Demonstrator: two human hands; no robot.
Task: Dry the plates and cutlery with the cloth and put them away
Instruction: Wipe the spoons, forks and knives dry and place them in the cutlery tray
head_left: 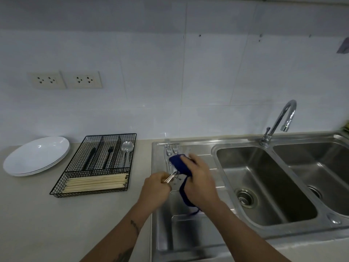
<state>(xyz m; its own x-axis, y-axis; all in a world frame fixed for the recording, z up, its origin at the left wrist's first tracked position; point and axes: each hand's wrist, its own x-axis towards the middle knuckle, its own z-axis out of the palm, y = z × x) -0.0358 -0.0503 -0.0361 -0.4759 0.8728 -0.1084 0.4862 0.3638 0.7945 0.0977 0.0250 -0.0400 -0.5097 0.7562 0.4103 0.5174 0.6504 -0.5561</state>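
Both forearms reach in from the bottom edge over the steel draining board. The left hand has its fingers curled round the slim metal handles of some cutlery (how many pieces is hard to tell), whose far ends vanish into a dark blue cloth. The right hand grips that cloth, bunched around the cutlery, with a loose tail hanging below the wrist. More forks lie on the board just behind. On the counter to the left sit a black wire tray with spoons and chopsticks, and stacked white plates.
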